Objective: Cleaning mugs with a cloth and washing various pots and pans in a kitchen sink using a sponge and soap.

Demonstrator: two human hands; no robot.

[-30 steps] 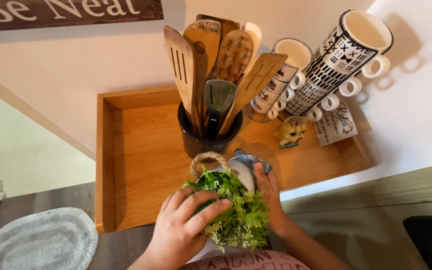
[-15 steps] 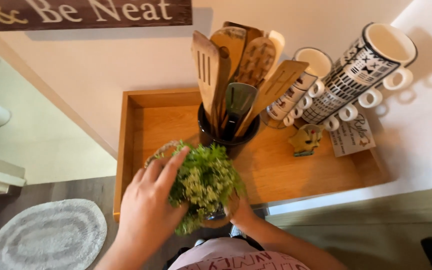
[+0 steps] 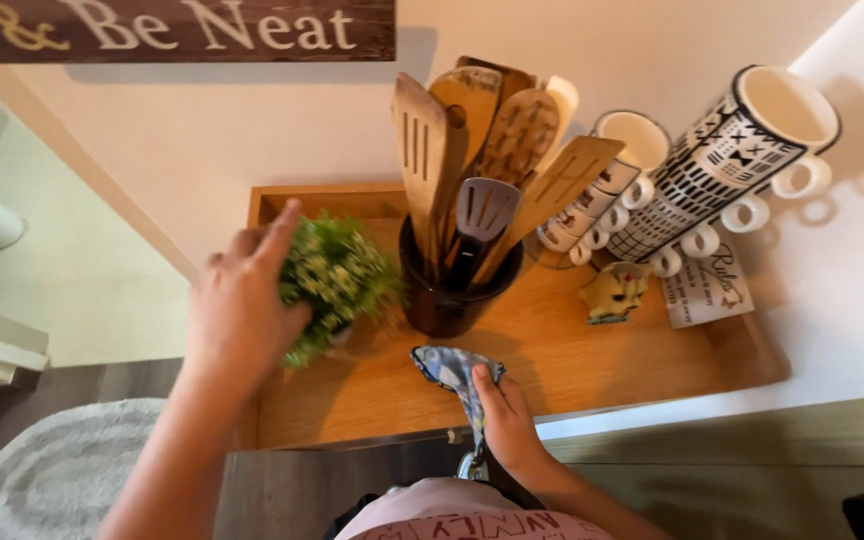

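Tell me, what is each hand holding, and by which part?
The left hand grips the small green plant by its leafy side. The right hand holds a blue patterned cloth by its lower end, near the wooden tray.

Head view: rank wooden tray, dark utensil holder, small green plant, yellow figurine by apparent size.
1. wooden tray
2. dark utensil holder and small green plant: look alike, and the left hand hides part of the plant, so unranked
3. yellow figurine

Bare forearms, no sleeves in view; pink top (image 3: 472, 515) with dark printed letters.
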